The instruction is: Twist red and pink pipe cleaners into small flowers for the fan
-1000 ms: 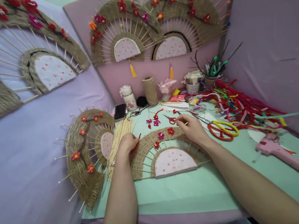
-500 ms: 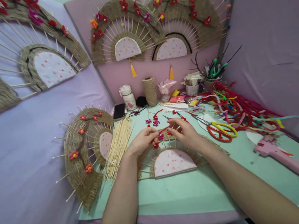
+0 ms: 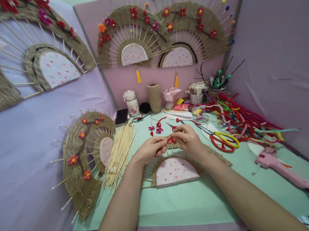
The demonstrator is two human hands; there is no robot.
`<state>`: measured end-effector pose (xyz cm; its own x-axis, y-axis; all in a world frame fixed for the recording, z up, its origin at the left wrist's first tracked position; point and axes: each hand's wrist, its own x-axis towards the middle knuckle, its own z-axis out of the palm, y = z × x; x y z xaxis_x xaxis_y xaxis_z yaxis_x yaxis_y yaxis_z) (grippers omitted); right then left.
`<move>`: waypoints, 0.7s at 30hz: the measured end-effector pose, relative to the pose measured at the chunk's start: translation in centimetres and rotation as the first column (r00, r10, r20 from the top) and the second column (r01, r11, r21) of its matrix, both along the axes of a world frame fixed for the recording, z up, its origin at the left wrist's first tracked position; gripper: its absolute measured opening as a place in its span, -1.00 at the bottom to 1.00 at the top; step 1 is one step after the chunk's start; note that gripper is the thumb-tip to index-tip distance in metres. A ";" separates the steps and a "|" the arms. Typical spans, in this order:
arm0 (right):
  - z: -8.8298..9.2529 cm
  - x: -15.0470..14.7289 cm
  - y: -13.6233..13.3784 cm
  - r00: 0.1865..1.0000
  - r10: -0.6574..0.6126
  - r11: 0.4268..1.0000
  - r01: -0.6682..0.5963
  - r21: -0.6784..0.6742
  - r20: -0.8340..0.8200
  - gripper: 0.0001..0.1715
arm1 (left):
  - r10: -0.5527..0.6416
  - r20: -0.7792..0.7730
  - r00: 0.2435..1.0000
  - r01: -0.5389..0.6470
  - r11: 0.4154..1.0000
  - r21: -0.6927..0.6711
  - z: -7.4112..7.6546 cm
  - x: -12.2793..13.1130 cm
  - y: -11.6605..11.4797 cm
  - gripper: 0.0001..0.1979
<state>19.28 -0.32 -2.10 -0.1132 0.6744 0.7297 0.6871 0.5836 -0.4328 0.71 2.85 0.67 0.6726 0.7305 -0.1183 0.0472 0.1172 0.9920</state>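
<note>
Both hands meet above the twine-wrapped fan frame with a pink dotted half-circle [image 3: 176, 170], which lies flat on the table. A small red fuzzy stem piece [image 3: 171, 140] is between them. My left hand [image 3: 153, 148] pinches its left end, fingers closed. My right hand [image 3: 188, 140] has its thumb and fingertips pressed together on its right side. The fingers partly hide the piece's shape. Small magenta and red flowers [image 3: 159, 130] lie just beyond my left hand.
Thin sticks [image 3: 120, 151] and a flowered fan [image 3: 77, 177] lie left. On the right are red-and-yellow scissors [image 3: 223, 140], a pink glue gun [image 3: 284, 170] and tangled fuzzy stems [image 3: 238, 114]. A twine spool [image 3: 154, 98] and a white bottle [image 3: 131, 102] stand behind.
My hands have come closer together, and the red piece between them looks shorter and more bunched. The whole view has shifted slightly.
</note>
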 end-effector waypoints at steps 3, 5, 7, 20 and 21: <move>0.2 0.0 -0.3 0.999 -0.014 0.999 0.012 0.030 0.046 -0.77 | 0.018 0.065 0.998 -0.013 0.998 -0.068 -0.1 0.4 -0.2 -0.79; 0.3 0.0 -0.4 0.996 0.011 0.999 -0.014 0.035 0.090 -0.77 | 0.015 0.109 0.994 -0.002 0.993 -0.116 -0.3 0.7 -0.3 -0.81; 0.4 0.0 -0.4 0.991 0.044 0.998 -0.049 0.036 0.126 -0.77 | 0.011 0.132 0.991 0.008 0.989 -0.149 -0.4 0.8 -0.3 -0.80; 0.2 -0.3 -0.5 0.997 0.077 0.993 -0.079 -0.084 -0.024 -0.81 | 0.147 0.137 0.980 -0.118 0.973 -0.200 -1.0 0.7 -0.2 -0.73; 0.2 -0.3 -0.5 0.996 0.080 0.992 -0.083 -0.098 -0.037 -0.82 | 0.145 0.144 0.979 -0.111 0.969 -0.219 -1.0 0.7 -0.2 -0.73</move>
<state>18.98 -0.81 -1.90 -0.1480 0.7329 0.6641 0.6235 0.5904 -0.5125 1.44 2.68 -0.38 0.5973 0.7822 -0.1772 -0.1368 0.3171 0.9385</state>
